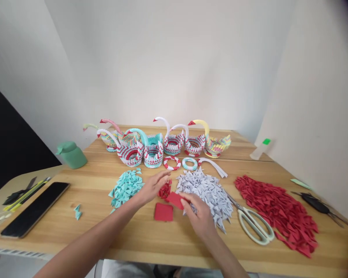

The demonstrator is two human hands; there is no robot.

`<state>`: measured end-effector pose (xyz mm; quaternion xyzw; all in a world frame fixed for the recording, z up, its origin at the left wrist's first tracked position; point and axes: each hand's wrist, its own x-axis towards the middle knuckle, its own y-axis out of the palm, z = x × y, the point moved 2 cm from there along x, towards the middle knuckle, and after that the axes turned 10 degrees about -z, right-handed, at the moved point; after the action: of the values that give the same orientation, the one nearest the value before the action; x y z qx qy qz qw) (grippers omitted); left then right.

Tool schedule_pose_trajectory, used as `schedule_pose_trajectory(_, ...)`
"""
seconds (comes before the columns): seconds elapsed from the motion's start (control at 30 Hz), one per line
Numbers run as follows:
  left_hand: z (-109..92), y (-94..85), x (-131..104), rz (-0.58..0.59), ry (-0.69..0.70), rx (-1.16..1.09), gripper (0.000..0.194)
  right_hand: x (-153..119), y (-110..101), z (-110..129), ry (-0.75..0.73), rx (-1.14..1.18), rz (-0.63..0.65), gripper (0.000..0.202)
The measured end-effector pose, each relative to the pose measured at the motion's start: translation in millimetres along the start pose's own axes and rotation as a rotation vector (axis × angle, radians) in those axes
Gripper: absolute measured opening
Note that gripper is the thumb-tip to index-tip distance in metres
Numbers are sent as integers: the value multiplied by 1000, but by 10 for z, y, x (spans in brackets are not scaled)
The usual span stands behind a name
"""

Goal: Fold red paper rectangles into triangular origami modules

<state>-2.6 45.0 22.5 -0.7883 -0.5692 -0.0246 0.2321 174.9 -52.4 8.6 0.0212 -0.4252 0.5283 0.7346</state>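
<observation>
In my right hand (pixel 199 214) is a small red paper rectangle (pixel 175 200), pinched between thumb and fingers and raised over the table. My left hand (pixel 154 188) hovers to its left with fingers stretched out, nothing visible in them. Between the hands lies a small heap of folded red paper pieces (pixel 164 190), partly covered by the left fingers. Nearer to me, a stack of red paper (pixel 163 212) rests flat on the wood. A pile of teal folded pieces (pixel 126 187) is left of my left hand; a pile of pale grey-lilac ones (pixel 208 195) spreads beside my right hand.
Several folded-paper swans (pixel 153 152) stand at the back, with two paper rings (pixel 172 163) before them. Scissors (pixel 256 226) and a large red pile (pixel 278 212) lie to the right. A phone (pixel 36 208) and a green container (pixel 72 155) are on the left.
</observation>
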Motion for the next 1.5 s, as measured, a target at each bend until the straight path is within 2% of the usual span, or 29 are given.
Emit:
schedule_pose_trajectory(0.1,-160,60,-91,43,-147,-190,44,172,-51,-14,55,7,39,25)
schedule_pose_trajectory(0.17,-186,123,-111,49,-270,-336,46,277,-59,-8,79,4,50,27)
schedule_pose_trajectory(0.33,-187,176,-74,-86,-403,-496,39,477,-85,-4,91,24,22,26)
schedule_pose_trajectory(0.4,-224,153,-71,-144,-431,-574,38,536,-112,-8,34,34,11,24)
schedule_pose_trajectory(0.57,-262,170,-117,-187,-477,-727,35,593,-90,1,-297,35,61,19)
schedule_pose_trajectory(0.63,-231,206,-142,-174,-466,-708,36,582,-61,-34,-274,84,28,11)
schedule_pose_trajectory(0.7,-200,231,-167,-170,-435,-632,37,557,-41,-94,-166,125,-17,6)
schedule_pose_trajectory(0.8,-199,242,-191,-136,-359,-497,41,504,-40,-179,13,162,-54,8)
schedule_pose_trajectory(0.93,-252,264,-199,-33,-219,-437,46,458,-57,-207,120,178,-29,12)
schedule_pose_trajectory(1.0,-240,274,-201,-71,-198,-367,55,452,-58,-192,124,186,0,12)
schedule_pose_trajectory(1.07,-203,278,-205,-145,-201,-265,54,453,-59,-172,111,192,14,12)
schedule_pose_trajectory(1.2,-152,267,-218,-227,-134,-154,41,456,-65,-128,83,200,32,12)
schedule_pose_trajectory(1.4,-243,213,-218,-260,-19,-194,11,451,-86,-98,1,221,45,3)
schedule_pose_trajectory(1.5,-293,190,-211,-271,15,-219,14,445,-92,-113,-2,224,61,11)
